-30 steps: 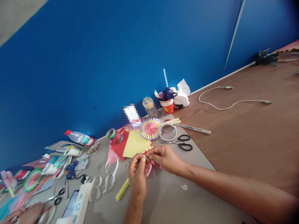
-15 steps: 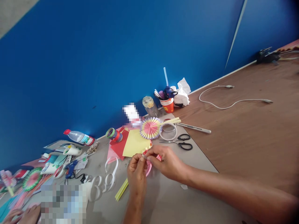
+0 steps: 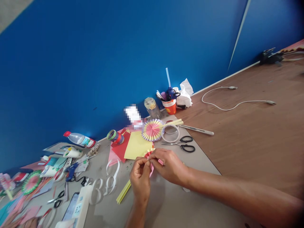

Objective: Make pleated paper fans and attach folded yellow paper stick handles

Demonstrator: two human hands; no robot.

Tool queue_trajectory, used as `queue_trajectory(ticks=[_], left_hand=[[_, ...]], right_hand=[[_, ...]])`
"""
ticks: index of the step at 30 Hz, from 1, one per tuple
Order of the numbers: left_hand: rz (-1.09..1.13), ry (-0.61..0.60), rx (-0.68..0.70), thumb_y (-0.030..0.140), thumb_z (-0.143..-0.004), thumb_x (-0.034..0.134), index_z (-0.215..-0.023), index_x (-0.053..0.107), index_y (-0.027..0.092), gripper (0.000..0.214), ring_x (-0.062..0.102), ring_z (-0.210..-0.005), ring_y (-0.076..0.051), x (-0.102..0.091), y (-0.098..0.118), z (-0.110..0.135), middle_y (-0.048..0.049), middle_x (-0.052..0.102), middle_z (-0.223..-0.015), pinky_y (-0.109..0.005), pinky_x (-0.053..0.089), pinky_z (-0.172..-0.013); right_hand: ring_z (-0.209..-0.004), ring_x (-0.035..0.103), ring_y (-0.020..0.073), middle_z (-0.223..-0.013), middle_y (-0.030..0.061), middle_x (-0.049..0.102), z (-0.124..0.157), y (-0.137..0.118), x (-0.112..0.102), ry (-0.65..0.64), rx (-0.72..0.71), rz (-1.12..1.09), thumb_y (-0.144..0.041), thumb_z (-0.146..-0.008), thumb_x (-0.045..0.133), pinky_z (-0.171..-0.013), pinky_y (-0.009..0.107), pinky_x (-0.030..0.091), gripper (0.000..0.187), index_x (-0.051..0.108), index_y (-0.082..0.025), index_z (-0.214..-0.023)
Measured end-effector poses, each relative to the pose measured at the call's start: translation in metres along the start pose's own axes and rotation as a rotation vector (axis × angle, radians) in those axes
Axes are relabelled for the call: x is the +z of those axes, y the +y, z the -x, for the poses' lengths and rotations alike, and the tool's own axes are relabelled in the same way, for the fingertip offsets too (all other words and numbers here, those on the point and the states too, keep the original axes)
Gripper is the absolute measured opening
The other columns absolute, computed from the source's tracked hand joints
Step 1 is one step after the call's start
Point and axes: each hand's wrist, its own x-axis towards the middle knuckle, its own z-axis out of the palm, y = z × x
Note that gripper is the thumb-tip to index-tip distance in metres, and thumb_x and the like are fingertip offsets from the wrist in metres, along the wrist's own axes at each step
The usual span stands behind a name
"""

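My left hand (image 3: 140, 179) and my right hand (image 3: 169, 165) meet over the grey mat (image 3: 166, 205), fingertips pinched together on a small pleated pink and red paper piece (image 3: 150, 155). Most of that piece is hidden behind my fingers. Just beyond it lie a yellow paper sheet (image 3: 135, 145) and red paper (image 3: 121, 148). A finished pleated paper rosette (image 3: 152, 129) sits farther back, next to a clear tape ring (image 3: 170, 133). Black scissors (image 3: 185, 144) lie to the right of my hands.
A folded yellow strip (image 3: 123, 192) and white paper loops (image 3: 111, 177) lie left of my wrist. Farther left are a water bottle (image 3: 79, 139), tape rolls (image 3: 115, 136), scissors (image 3: 57, 199) and paper scraps. A red cup (image 3: 171, 106) of tools stands by the blue wall; a white cable (image 3: 235, 98) crosses the brown floor.
My hands have shifted slightly and stay pinched on the pleated paper. The other person's hand at the lower left has drawn almost out of view.
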Motion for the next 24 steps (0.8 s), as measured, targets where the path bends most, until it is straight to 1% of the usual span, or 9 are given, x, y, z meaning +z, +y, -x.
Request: queue_trajectory(ticks=[5,8,10,12,14,16,18,21,24], left_hand=[[-0.026,-0.027,-0.006,0.033,-0.080,0.064,-0.074,0.061,0.017,0.017,0.049,-0.062,-0.010,0.001,0.000,0.000,0.0016,0.053,-0.070,-0.020,0.041,-0.057],[0.026,-0.023,-0.065,0.035,-0.078,0.066,-0.073,0.060,0.017,0.020,0.045,-0.058,-0.009,0.000,-0.001,0.000,0.0028,0.051,-0.064,-0.019,0.038,-0.053],[0.093,-0.011,-0.128,0.035,-0.077,0.067,-0.074,0.059,0.017,0.021,0.042,-0.054,-0.007,0.000,-0.001,-0.001,0.0043,0.048,-0.060,-0.017,0.035,-0.050],[0.167,0.011,-0.175,0.035,-0.076,0.069,-0.076,0.059,0.017,0.020,0.042,-0.053,-0.006,0.000,0.000,-0.002,0.0049,0.048,-0.059,-0.016,0.034,-0.049],[0.234,0.032,-0.199,0.034,-0.076,0.070,-0.077,0.060,0.017,0.019,0.044,-0.053,-0.006,0.001,0.000,-0.004,0.0046,0.051,-0.061,-0.016,0.036,-0.051],[0.290,0.040,-0.215,0.032,-0.075,0.071,-0.076,0.060,0.017,0.018,0.046,-0.054,-0.006,0.001,0.000,-0.005,0.0041,0.053,-0.062,-0.017,0.038,-0.053],[0.332,0.044,-0.225,0.031,-0.074,0.071,-0.076,0.060,0.017,0.018,0.048,-0.054,-0.006,0.001,0.001,-0.006,0.0037,0.054,-0.063,-0.017,0.040,-0.055],[0.353,0.054,-0.223,0.030,-0.073,0.072,-0.077,0.060,0.017,0.018,0.051,-0.056,-0.007,0.002,0.002,-0.007,0.0032,0.056,-0.064,-0.018,0.042,-0.056],[0.343,0.067,-0.221,0.031,-0.073,0.072,-0.078,0.060,0.017,0.020,0.052,-0.057,-0.008,0.002,0.003,-0.007,0.0030,0.057,-0.065,-0.019,0.042,-0.056]], right_hand=[[-0.058,0.048,0.0103,-0.061,-0.0013,0.054,0.001,-0.001,0.000,0.002,0.085,-0.003,-0.003,-0.068,0.051,-0.053,0.021,0.032,0.015,0.053,-0.017,-0.063],[-0.056,0.047,0.0100,-0.061,-0.0014,0.055,-0.002,-0.001,0.000,-0.016,0.218,-0.092,-0.007,-0.069,0.050,-0.052,0.021,0.032,0.012,0.053,-0.017,-0.062],[-0.056,0.047,0.0100,-0.060,-0.0019,0.055,-0.005,0.000,0.000,-0.033,0.330,-0.235,-0.010,-0.069,0.049,-0.052,0.021,0.032,0.010,0.053,-0.017,-0.063],[-0.053,0.045,0.0093,-0.057,-0.0030,0.053,-0.009,0.002,0.000,-0.048,0.427,-0.442,-0.014,-0.069,0.049,-0.051,0.021,0.032,0.007,0.053,-0.017,-0.064],[-0.050,0.042,0.0080,-0.054,-0.0043,0.051,-0.012,0.004,-0.001,-0.064,0.500,-0.658,-0.018,-0.068,0.052,-0.049,0.021,0.032,0.005,0.053,-0.017,-0.063],[-0.047,0.041,0.0070,-0.052,-0.0047,0.051,-0.013,0.006,-0.002,-0.084,0.549,-0.829,-0.023,-0.067,0.056,-0.048,0.021,0.031,0.008,0.054,-0.017,-0.063],[-0.045,0.041,0.0063,-0.052,-0.0045,0.053,-0.012,0.007,-0.002,-0.102,0.592,-0.941,-0.026,-0.064,0.062,-0.047,0.020,0.030,0.011,0.056,-0.016,-0.064],[-0.044,0.041,0.0062,-0.052,-0.0037,0.054,-0.011,0.010,-0.002,-0.127,0.657,-1.050,-0.026,-0.063,0.066,-0.043,0.020,0.026,0.013,0.059,-0.016,-0.066],[-0.044,0.042,0.0064,-0.052,-0.0024,0.056,-0.010,0.013,-0.001,-0.164,0.689,-1.143,-0.023,-0.063,0.066,-0.043,0.020,0.028,0.011,0.061,-0.015,-0.066]])
